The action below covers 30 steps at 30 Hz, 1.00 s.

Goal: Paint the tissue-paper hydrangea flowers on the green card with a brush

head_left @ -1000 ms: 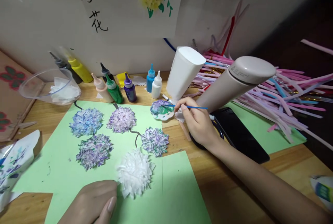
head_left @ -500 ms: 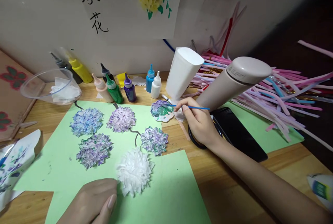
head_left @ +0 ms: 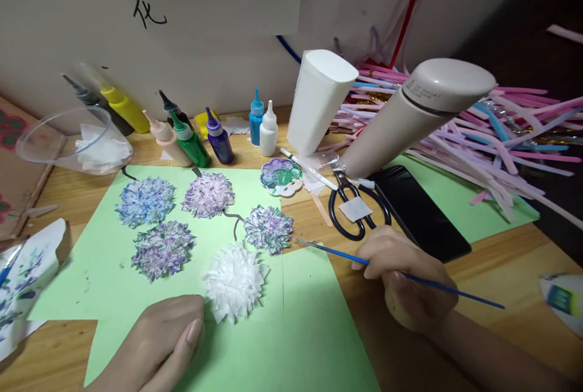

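The thin blue-handled paintbrush is pinched in the closed fingers of my right hand, low over the wooden table. Its tip sits just right of the purple-flecked tissue flower, at the edge of the pale green paper sheet. My left hand lies palm down on that sheet with the fingers loosely bent, gripping nothing, just beside the plain white tissue-paper flower.

The small flower-shaped white palette holds smeared purple and green paint. The clear plastic bowl at the far left has crumpled white tissue in it. Squeeze bottles of paint stand in a row along the wall: a yellow bottle, a peach bottle, a green bottle, a purple bottle, a blue bottle and a white bottle. I cannot tell how full they are.

A second ago my right hand was up at the palette with the brush tip in the paint. Now it has drawn back toward me, and the black-handled scissors it covered lie in plain view. My left hand has stayed where it was beside the white flower.
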### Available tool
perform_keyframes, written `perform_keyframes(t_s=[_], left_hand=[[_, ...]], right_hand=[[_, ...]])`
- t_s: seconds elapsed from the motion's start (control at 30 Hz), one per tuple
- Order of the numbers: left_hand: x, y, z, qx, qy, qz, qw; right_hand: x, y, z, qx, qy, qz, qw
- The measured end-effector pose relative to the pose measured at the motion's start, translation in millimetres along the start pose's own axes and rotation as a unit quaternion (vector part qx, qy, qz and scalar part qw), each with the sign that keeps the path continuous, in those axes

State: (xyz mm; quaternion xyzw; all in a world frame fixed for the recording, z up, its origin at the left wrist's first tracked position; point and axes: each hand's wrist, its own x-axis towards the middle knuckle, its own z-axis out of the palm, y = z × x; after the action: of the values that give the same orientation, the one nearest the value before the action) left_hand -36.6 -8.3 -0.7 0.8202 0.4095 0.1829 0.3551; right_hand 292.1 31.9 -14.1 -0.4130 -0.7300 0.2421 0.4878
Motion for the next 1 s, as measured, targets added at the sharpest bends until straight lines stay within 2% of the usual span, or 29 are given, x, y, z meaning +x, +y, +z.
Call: perform_keyframes(t_s=[0.1,0.27,0.57,0.73,0.9,1.0], left_hand=[[-1,-1,-0.1,-0.015,-0.003,-0.011,1.000],[-2,-2,0.2,-0.024,-0.004,-0.009,1.000],[-2,-3,0.1,-0.016,-0.010,-0.001,1.000],[-3,-4,-0.6,-0.016,-0.015,-0.002,1.000],[-4,-4,-0.5,-0.012,-0.020,-0.008,1.000],[-4,-4,-0.5,-0.011,-0.019,-0.004,1.000]], right_hand=[[13,-6,7,0.012,-0.011,-0.052,0.998],[19,-11,10,-0.002,-0.019,-0.080,0.997],[17,-13,11,-0.018,-0.029,-0.084,0.996],[15,-12,11,-0.018,0.011,-0.084,0.996],[15,-9,3,-0.030,-0.068,-0.096,0.993],[15,-8,0,-0.040,-0.070,-0.111,0.990]])
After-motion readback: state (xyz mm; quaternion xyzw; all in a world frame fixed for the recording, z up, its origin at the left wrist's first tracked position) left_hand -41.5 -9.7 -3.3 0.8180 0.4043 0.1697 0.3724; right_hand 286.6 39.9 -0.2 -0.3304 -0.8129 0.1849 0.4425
